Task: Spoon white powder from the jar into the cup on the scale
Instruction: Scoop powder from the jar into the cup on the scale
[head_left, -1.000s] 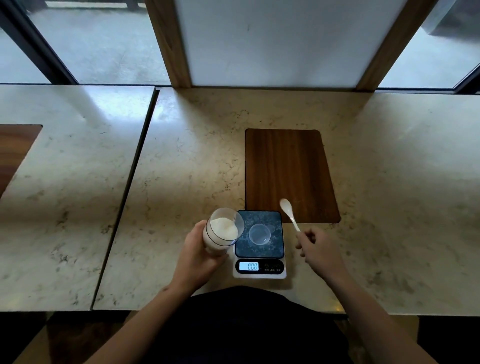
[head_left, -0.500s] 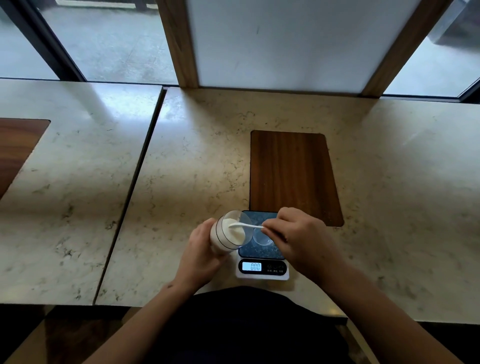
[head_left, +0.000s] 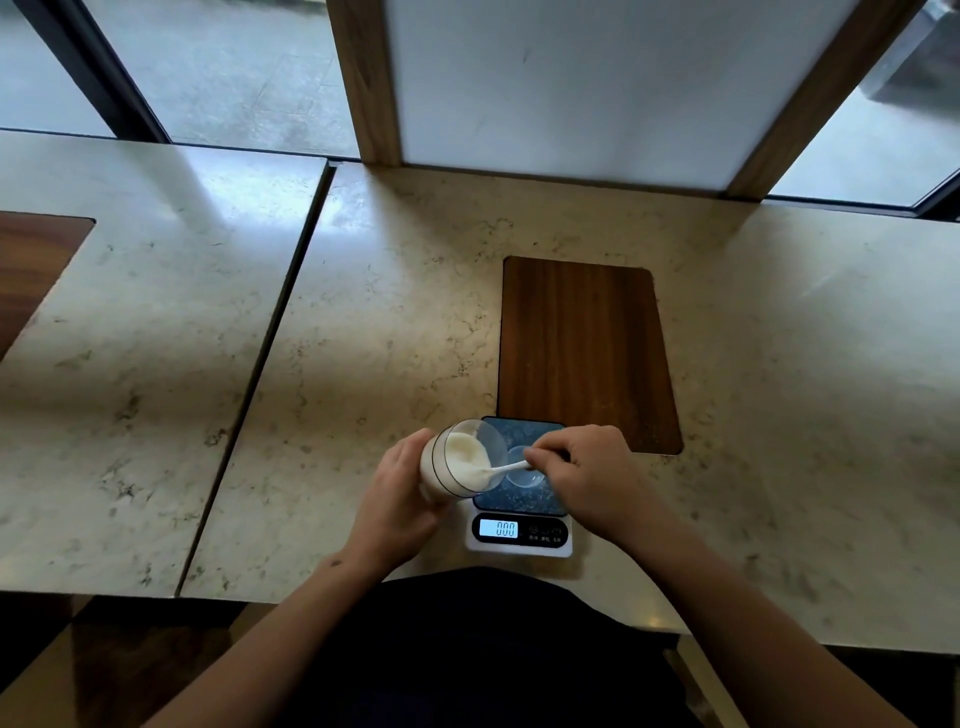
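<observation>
Left hand (head_left: 402, 488) was wrapped around the jar (head_left: 457, 460), holding it off the counter and tilted well over, mouth turned right toward the scale (head_left: 519, 514). White powder (head_left: 467, 454) banked against the jar's lower side, close to the lip. Right hand (head_left: 584, 475) was pinching the handle of a white spoon (head_left: 498, 469) between thumb and fingers, the other fingers curled in; bowl end sat in the powder at the jar mouth. The small clear cup (head_left: 523, 470) stood on the scale's dark platform, just beside the jar mouth and partly under the right hand. Display (head_left: 498, 528) read zeros, so judged that no powder had reached the cup yet; the step in hand looked like loading the first spoonful. To do it well: dig low into the bank, level the spoon before it clears the rim, and keep the jar's tilt steady so the bank does not slide out. The jar mouth overhung the platform edge, so spill there would land on the scale and be weighed too. Carry is short; tip the spoon over the cup's middle, touching neither cup nor platform. A wooden inset (head_left: 587, 353) lay in the marble counter (head_left: 389, 312) beyond the scale, unused.
</observation>
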